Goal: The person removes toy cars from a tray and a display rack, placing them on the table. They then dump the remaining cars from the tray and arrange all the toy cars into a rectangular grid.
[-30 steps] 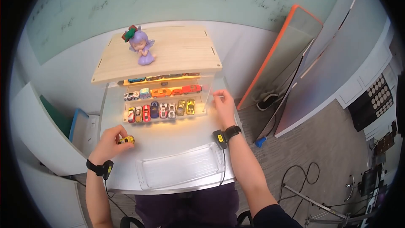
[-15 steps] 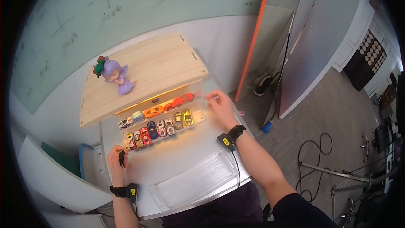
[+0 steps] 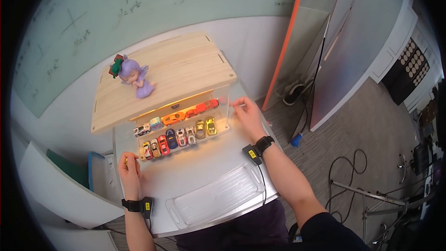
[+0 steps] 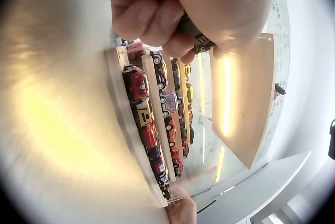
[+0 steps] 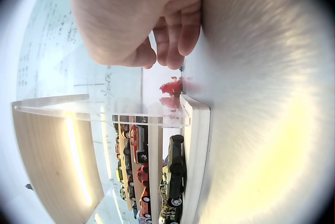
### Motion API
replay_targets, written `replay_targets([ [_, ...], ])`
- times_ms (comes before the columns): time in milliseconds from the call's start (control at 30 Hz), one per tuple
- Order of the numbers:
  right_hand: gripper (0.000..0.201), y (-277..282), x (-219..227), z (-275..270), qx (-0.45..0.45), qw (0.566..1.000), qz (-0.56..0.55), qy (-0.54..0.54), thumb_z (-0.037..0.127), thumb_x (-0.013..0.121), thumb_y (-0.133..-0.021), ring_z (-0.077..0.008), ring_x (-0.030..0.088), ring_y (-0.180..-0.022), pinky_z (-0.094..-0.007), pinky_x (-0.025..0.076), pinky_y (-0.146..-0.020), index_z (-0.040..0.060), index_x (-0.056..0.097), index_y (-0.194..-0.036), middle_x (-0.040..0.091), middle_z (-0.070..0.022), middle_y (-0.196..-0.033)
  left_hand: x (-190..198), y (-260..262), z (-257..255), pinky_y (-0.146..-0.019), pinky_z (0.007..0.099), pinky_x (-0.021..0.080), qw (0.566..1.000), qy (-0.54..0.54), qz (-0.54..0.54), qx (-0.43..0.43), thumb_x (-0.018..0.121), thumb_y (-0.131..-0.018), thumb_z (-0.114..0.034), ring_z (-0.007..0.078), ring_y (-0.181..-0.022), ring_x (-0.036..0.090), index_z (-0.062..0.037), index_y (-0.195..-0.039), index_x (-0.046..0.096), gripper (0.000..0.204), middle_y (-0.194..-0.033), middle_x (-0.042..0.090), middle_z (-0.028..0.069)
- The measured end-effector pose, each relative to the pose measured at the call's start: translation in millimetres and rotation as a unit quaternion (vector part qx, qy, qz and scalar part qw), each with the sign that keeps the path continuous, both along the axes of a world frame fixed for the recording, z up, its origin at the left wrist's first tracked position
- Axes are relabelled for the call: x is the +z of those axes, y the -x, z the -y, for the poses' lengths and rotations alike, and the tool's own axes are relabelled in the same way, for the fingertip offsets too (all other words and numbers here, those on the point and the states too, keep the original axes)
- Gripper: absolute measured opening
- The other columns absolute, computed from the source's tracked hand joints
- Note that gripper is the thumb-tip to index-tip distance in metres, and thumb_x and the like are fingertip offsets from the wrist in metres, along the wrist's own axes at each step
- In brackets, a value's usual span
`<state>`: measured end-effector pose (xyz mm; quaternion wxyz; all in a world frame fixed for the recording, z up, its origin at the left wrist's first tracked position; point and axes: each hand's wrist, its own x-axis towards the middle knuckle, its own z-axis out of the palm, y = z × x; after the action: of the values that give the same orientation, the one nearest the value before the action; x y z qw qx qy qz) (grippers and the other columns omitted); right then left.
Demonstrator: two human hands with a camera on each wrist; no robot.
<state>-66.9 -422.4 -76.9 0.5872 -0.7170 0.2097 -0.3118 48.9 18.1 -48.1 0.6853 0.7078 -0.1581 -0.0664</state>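
Note:
At the front left corner of the lit display case, my left hand grips a small toy car, mostly hidden by the fingers. In the left wrist view, the dark end of that car sticks out from the curled fingers of the hand. My right hand hovers beside the clear right side panel, its fingers loosely bent. In the right wrist view, no object shows in that hand, which is past the clear panel. Toy cars stand in rows on the steps, including a yellow one.
A purple winged figurine sits on the case's wooden top. The clear ribbed tray lies near the table's front edge. An orange-edged panel leans at the right, and cables lie on the floor.
The head view has turned and shifted. My left hand has moved up beside the case's left corner and rotated, covering most of its car. My right hand stays by the right side panel.

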Motion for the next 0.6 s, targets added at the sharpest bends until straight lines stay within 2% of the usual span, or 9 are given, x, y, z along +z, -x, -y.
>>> replay_targets([
  [133, 0.008, -0.4, -4.5, 3.4, 0.004, 1.000, -0.005, 0.001, 0.011, 0.069, -0.103, -0.0104, 0.071, -0.076, -0.0284, 0.053, -0.068, 0.0065, 0.071, -0.108, 0.072, -0.0007, -0.086, 13.6, 9.9, 10.5, -0.047, 0.0225, 0.021, 1.000, 0.028, -0.004, 0.010, 0.053, -0.118, -0.021, 0.0003, -0.054, 0.029, -0.0112, -0.113, 0.059, 0.013, -0.070, 0.043, -0.0079],
  [233, 0.009, -3.3, -8.1, 3.3, -0.006, 1.000, 0.011, 0.008, 0.010, 0.068, -0.102, -0.0106, 0.072, -0.077, -0.0285, 0.053, -0.069, 0.0061, 0.072, -0.108, 0.073, -0.0012, -0.087, 8.4, 9.2, 4.7, -0.047, 0.0225, 0.023, 0.996, 0.090, 0.001, -0.020, 0.052, -0.117, -0.023, 0.0019, -0.055, 0.029, -0.0116, -0.120, 0.057, 0.013, -0.073, 0.044, -0.0054],
  [333, 0.010, -1.9, -5.7, 3.3, -0.001, 1.000, -0.001, -0.002, 0.009, 0.067, -0.101, -0.0107, 0.072, -0.077, -0.0284, 0.053, -0.069, 0.0056, 0.072, -0.108, 0.074, -0.0016, -0.089, 0.8, -0.4, -10.1, -0.048, 0.0218, 0.024, 0.987, 0.135, 0.015, -0.085, 0.055, -0.114, -0.029, 0.0034, -0.055, 0.027, -0.0124, -0.123, 0.056, 0.019, -0.075, 0.043, -0.0032],
  [433, 0.010, -1.1, -6.3, 2.8, 0.004, 1.000, 0.019, -0.001, 0.008, 0.066, -0.100, -0.0108, 0.072, -0.078, -0.0282, 0.053, -0.070, 0.0054, 0.072, -0.108, 0.074, -0.0020, -0.091, 3.1, 1.0, -11.1, -0.048, 0.0221, 0.025, 0.983, 0.157, 0.038, -0.088, 0.053, -0.109, -0.027, 0.0036, -0.056, 0.029, -0.0112, -0.124, 0.056, 0.022, -0.076, 0.045, -0.0024],
  [600, 0.010, -3.4, -5.0, 1.3, 0.002, 1.000, 0.009, -0.011, 0.009, 0.066, -0.100, -0.0106, 0.072, -0.078, -0.0281, 0.053, -0.070, 0.0055, 0.072, -0.107, 0.073, -0.0021, -0.091, 6.1, 3.8, -8.4, -0.047, 0.0224, 0.026, 0.981, 0.190, 0.011, -0.043, 0.055, -0.106, -0.029, 0.0044, -0.056, 0.029, -0.0126, -0.129, 0.053, 0.029, -0.078, 0.046, -0.0007],
])
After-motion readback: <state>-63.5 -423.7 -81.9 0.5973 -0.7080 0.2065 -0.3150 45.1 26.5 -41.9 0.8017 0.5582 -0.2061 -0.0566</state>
